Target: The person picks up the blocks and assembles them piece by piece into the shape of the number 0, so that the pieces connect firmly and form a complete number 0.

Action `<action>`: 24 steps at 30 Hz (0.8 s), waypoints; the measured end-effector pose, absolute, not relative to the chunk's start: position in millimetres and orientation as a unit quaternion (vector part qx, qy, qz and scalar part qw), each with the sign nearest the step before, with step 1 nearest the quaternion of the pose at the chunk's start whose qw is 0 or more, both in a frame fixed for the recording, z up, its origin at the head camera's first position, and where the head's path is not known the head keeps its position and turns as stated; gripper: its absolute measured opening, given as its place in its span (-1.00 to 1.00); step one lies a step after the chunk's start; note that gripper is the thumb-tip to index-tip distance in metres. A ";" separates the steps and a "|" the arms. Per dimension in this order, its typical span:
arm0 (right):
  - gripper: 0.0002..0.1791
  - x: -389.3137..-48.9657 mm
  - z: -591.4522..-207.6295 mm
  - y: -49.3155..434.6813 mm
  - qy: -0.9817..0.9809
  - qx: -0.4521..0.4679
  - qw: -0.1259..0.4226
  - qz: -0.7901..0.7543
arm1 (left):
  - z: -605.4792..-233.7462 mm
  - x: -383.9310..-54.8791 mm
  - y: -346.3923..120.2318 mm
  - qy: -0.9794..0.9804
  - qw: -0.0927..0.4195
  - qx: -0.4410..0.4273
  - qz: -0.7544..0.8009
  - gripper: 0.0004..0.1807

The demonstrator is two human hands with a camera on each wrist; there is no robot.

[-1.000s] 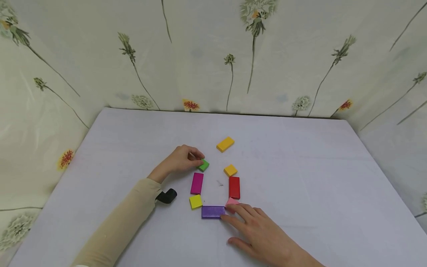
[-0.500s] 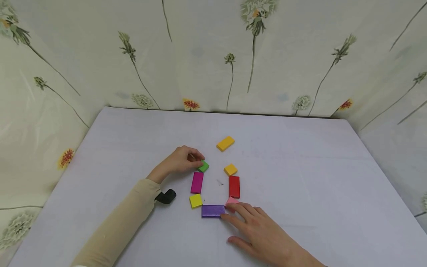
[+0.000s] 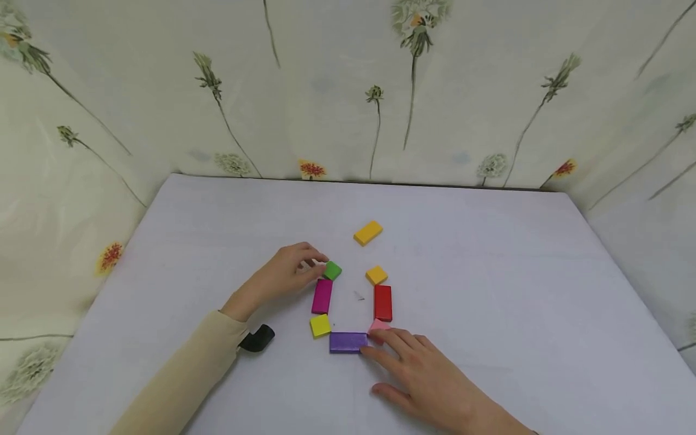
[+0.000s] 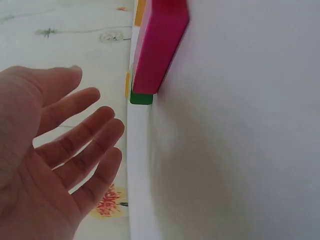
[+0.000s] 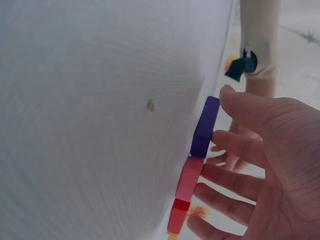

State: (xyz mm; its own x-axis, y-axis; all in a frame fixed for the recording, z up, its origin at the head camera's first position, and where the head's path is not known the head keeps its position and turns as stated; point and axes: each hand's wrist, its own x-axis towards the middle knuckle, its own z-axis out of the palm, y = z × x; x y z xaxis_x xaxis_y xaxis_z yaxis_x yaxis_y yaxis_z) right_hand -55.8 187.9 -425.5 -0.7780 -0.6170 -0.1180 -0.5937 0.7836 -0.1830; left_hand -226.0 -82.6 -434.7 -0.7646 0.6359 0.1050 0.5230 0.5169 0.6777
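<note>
My left hand (image 3: 280, 275) is beside the green block (image 3: 332, 270), fingers loosely bent; in the left wrist view nothing lies between the spread fingers. Just below the green block is a magenta block (image 3: 322, 296), then a yellow square block (image 3: 320, 326). My right hand (image 3: 426, 377) has its fingers extended over the pink block (image 3: 378, 324), which it partly hides, and touches the right end of the purple block (image 3: 348, 343). Above the pink one lie a red block (image 3: 383, 303) and an orange square block (image 3: 376, 275). The blocks form a U shape on the table.
A longer orange block (image 3: 368, 233) lies apart, farther back on the white table (image 3: 489, 272). A black device (image 3: 258, 338) is strapped at the left sleeve (image 3: 185, 374). A flower-printed curtain (image 3: 326, 90) stands behind the table.
My left hand has let go of the green block and drawn back slightly to the left, its fingers loosening. The green block now sits against the magenta one. My right hand stays put.
</note>
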 end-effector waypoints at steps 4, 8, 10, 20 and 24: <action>-0.39 -56.3 -424.3 188.9 0.941 -0.321 0.079 -0.069 | -427.4 -204.6 -86.4 0.872 0.062 0.364 0.320 -0.72; -0.39 -56.2 -424.2 188.9 0.941 -0.321 0.080 -0.069 | -422.0 -182.8 -89.1 0.872 0.045 0.390 0.293 -0.70; -0.37 -56.2 -424.0 188.7 0.941 -0.320 0.085 -0.066 | -421.2 -172.5 -90.4 0.867 0.029 0.411 0.280 -0.69; -0.35 -54.7 -424.1 190.9 0.940 -0.323 0.081 -0.068 | -424.2 -128.6 -89.2 0.855 0.048 0.474 0.205 -0.56; -0.36 -54.5 -424.3 190.3 0.940 -0.322 0.080 -0.074 | -428.2 -119.7 -85.9 0.853 0.035 0.492 0.171 -0.54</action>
State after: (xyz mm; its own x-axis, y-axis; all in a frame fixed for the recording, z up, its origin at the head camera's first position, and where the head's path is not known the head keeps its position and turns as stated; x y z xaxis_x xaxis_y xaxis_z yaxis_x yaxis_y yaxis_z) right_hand -54.5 190.3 -424.3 -0.7799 -0.6175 -0.1022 -0.5941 0.7817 -0.1895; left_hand -119.7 -85.9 -428.2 -0.5130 0.8516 0.1077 0.8275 0.4573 0.3257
